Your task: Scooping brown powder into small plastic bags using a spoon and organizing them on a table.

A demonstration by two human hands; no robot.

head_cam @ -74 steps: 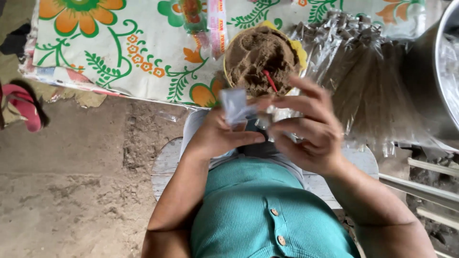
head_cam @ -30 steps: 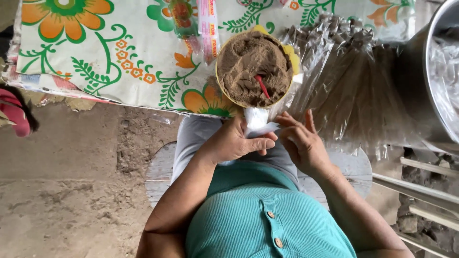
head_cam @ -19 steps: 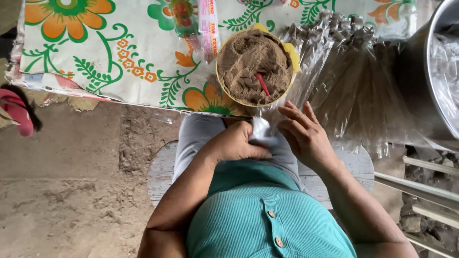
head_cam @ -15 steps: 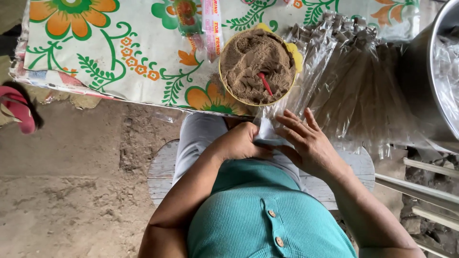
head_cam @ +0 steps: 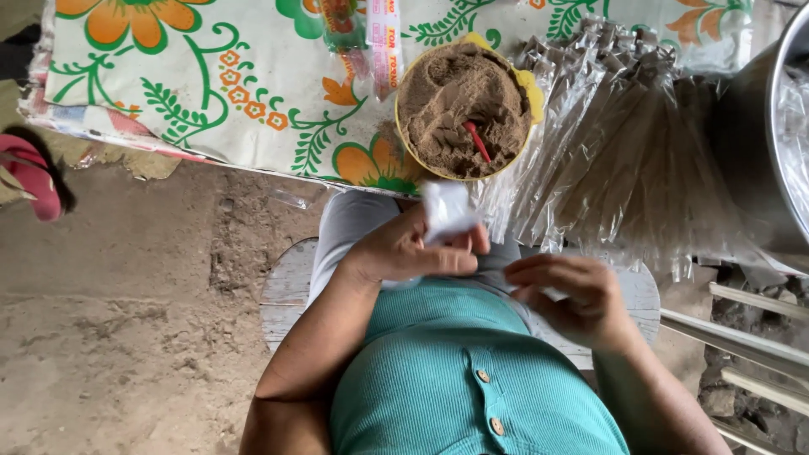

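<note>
Powder bowl (head_cam: 462, 109) just beyond hands

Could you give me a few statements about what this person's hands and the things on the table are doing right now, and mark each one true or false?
1. The left hand holds a small clear plastic bag. True.
2. The yellow bowl is filled with water. False: it holds brown powder.
3. A red spoon stands in the powder. True.
4. The right hand rests inside the bowl. False: it is curled below the table edge, over the person's lap, apart from the bowl.
5. Long clear sleeves lie fanned out to the right of the bowl in the picture. True.
6. The tablecloth is plain white. False: it has orange flowers and green leaves.
</note>
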